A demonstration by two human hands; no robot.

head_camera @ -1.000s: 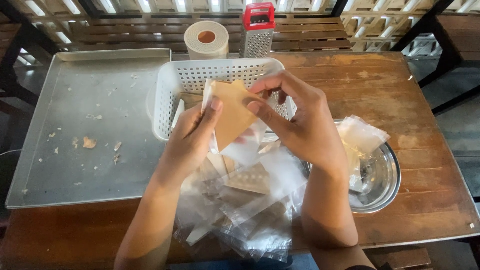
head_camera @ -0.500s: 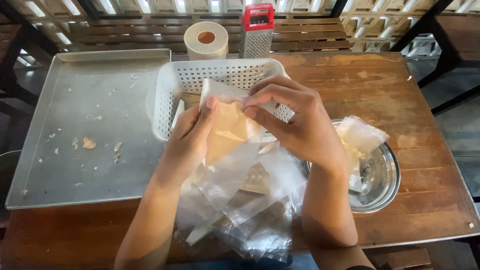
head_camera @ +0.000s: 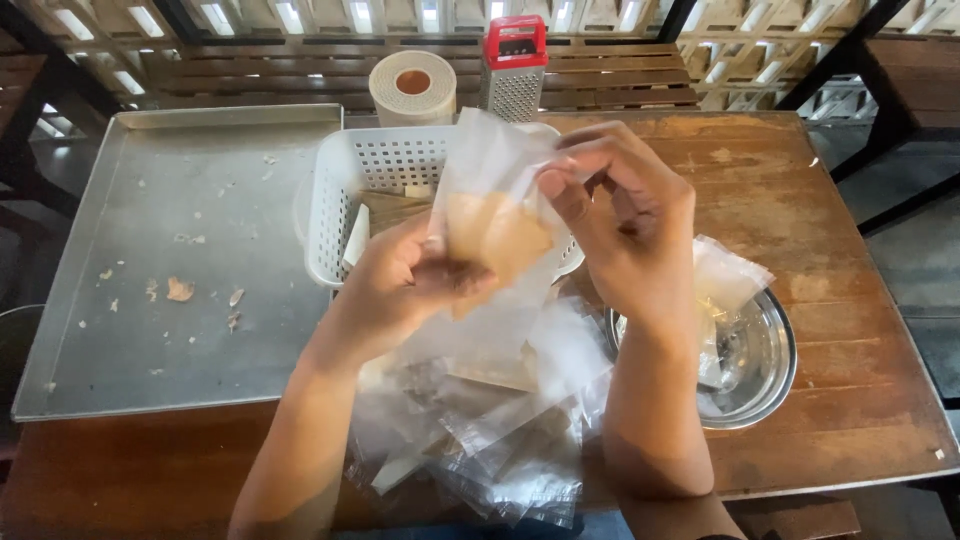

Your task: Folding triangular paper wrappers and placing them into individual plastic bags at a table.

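Above the centre of the bench (head_camera: 860, 330), the left hand (head_camera: 400, 285) is clamped on the bottom of a clear plastic bag (head_camera: 490, 190) with a tan wedge-shaped piece (head_camera: 495, 238) inside, while the right hand (head_camera: 625, 215) pinches the bag's top edge. Bagging looks to be the step in hand; the next move likely calls for a steady grip to close the mouth. Behind sits a white basket (head_camera: 340, 180); loose bags (head_camera: 490, 420) lie below.

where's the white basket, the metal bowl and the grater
white basket (head_camera: 345, 190): head view, on its perforated left wall.
metal bowl (head_camera: 765, 360): head view, on the inside near its right rim.
grater (head_camera: 513, 92): head view, on its metal face below the red handle.
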